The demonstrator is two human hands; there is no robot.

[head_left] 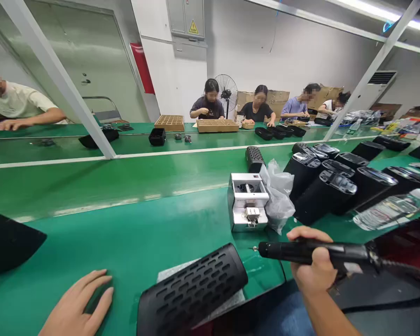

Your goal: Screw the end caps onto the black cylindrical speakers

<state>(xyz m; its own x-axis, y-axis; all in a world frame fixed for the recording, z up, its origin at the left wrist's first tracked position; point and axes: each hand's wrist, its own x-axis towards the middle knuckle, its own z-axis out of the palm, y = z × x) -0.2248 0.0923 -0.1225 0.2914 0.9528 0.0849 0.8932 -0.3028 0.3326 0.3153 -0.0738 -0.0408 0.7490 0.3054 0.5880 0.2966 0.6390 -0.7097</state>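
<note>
My right hand (313,266) is wrapped around a black electric screwdriver (311,252), whose tip points left toward a small silver screw feeder box (248,200). My left hand (77,305) lies flat on the green table with its fingers stretched out, holding nothing. Between my hands a black perforated cylindrical casing (192,294) lies on its side on a grey pad at the table's near edge. Neither hand touches the casing.
Several black casings (324,189) lie grouped at the right beside a crumpled plastic bag (278,198). A dark object (7,240) sits at the left edge. A green conveyor belt (126,172) runs across. Other people work at the far side with cardboard trays (217,125).
</note>
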